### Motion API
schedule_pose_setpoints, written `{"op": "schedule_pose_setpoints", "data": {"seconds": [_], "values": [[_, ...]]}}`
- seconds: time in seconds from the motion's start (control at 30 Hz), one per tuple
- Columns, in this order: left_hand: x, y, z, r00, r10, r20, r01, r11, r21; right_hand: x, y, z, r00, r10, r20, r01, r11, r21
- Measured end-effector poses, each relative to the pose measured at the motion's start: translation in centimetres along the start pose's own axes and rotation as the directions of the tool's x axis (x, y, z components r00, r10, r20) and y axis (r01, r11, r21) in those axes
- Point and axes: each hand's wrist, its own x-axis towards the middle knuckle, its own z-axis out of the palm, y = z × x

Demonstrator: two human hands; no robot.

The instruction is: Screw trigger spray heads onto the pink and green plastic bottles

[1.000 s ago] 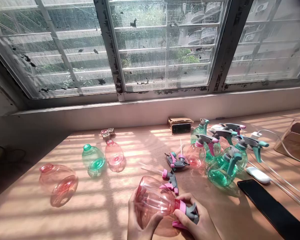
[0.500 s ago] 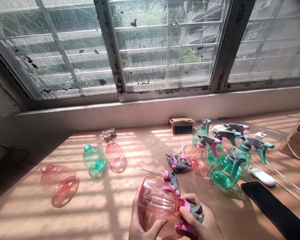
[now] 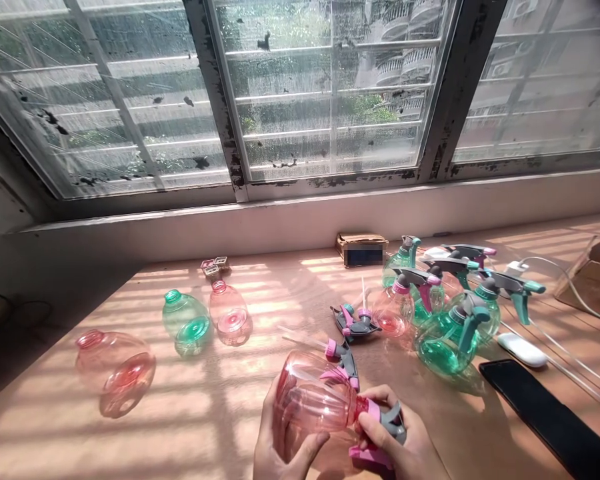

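A clear pink spray bottle (image 3: pixel 316 395) lies tipped on its side between my hands, its neck toward the right. My left hand (image 3: pixel 286 437) cups the bottle's base, thumb along the near side. Around the pink collar of a grey and pink spray head (image 3: pixel 391 421), at the bottle's neck, the fingers of my right hand (image 3: pixel 399 437) are closed. Just behind the bottle rests a loose spray head (image 3: pixel 346 360) with a pink collar and a clear tube. Farther back lie more loose spray heads (image 3: pixel 356 323), close together.
To the left stand a pink bottle (image 3: pixel 115 363), a green bottle (image 3: pixel 186 321) and another pink bottle (image 3: pixel 229 310), all without heads. Several bottles with spray heads, including a green one (image 3: pixel 445 347), crowd the right. A black phone (image 3: pixel 545 413), white case (image 3: pixel 523 350) and cables lie beyond.
My left thumb and hand have shifted slightly left on the bottle. My right hand keeps its grip on the spray head's collar. The whole view has moved a little.
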Motion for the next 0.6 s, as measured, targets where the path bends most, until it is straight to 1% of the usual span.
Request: {"op": "schedule_pose_setpoints", "data": {"seconds": [0.1, 0.2, 0.3, 0.37, 0.5, 0.6], "values": [[-0.2, -0.4, 0.1, 0.998, 0.061, 0.004, -0.061, 0.998, 0.003, -0.3, -0.3, 0.3, 1.0, -0.003, 0.002, 0.003, 1.0, -0.007], [-0.5, -0.1, 0.5, 0.994, 0.105, 0.002, -0.105, 0.994, 0.004, -0.6, -0.8, 0.6, 1.0, -0.011, 0.001, 0.011, 0.999, -0.044], [-0.8, 0.4, 0.9, 0.994, 0.112, 0.007, -0.113, 0.991, 0.065, -0.6, -0.9, 0.5, 0.999, -0.028, 0.031, 0.03, 0.997, -0.068], [-0.7, 0.3, 0.7, 0.992, 0.127, 0.01, -0.127, 0.986, 0.11, -0.5, -0.8, 0.3, 0.999, -0.031, 0.039, 0.033, 0.998, -0.059], [-0.2, -0.6, -0.1, 0.99, 0.141, 0.023, -0.142, 0.981, 0.132, -0.4, -0.7, 0.1, 1.0, 0.001, -0.025, -0.001, 1.0, 0.021], [-0.1, -0.9, -0.3, 0.994, 0.099, 0.04, -0.103, 0.988, 0.114, -0.5, -0.8, 0.2, 0.998, 0.033, -0.048, -0.031, 0.998, 0.051]]}}
